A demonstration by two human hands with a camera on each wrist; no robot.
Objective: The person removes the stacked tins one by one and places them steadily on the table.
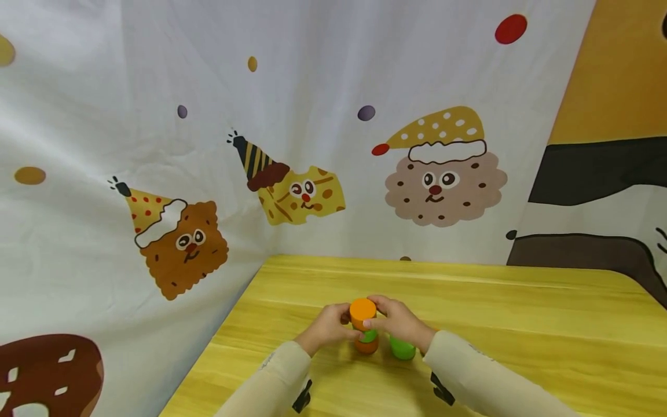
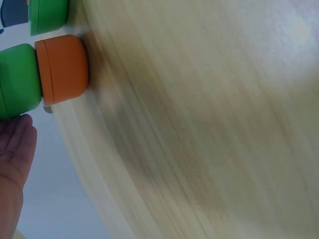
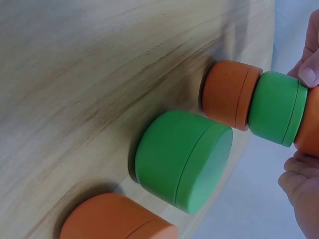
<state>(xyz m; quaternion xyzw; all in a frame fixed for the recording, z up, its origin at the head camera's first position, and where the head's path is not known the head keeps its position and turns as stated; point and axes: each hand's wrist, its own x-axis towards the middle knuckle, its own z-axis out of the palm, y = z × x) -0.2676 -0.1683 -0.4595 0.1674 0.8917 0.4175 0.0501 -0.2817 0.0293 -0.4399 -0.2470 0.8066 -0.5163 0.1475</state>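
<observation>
- A wood-grain worktop (image 1: 521, 313) carries a short tower of three round lidded jars, set well in from the far edge and to the right of the left edge.
- At its foot, a lower orange jar (image 3: 229, 94) sits upright on the worktop.
- On that stands a green middle jar (image 3: 276, 108), the seam of its lid showing.
- An upper orange jar (image 1: 362, 313) tops the tower, its flat round face upward, touching the green one below.
- The left hand (image 1: 329, 328) curves round the tower from the left, gripping the green middle jar, its thumb near the seam with the upper orange jar.
- The right hand (image 1: 403, 322) holds the upper orange jar from the right, thumb in front and fingers behind.
- Just right of the tower, a separate green jar (image 3: 182, 159) stands on the worktop; beyond it is another orange jar (image 3: 112, 219), partly cut off in the right wrist view.
- Pale sleeves (image 1: 283, 370) cover both forearms.
- Behind the far edge hangs a white curtain (image 1: 323, 75) printed with cartoon biscuits and cheese in hats.
</observation>
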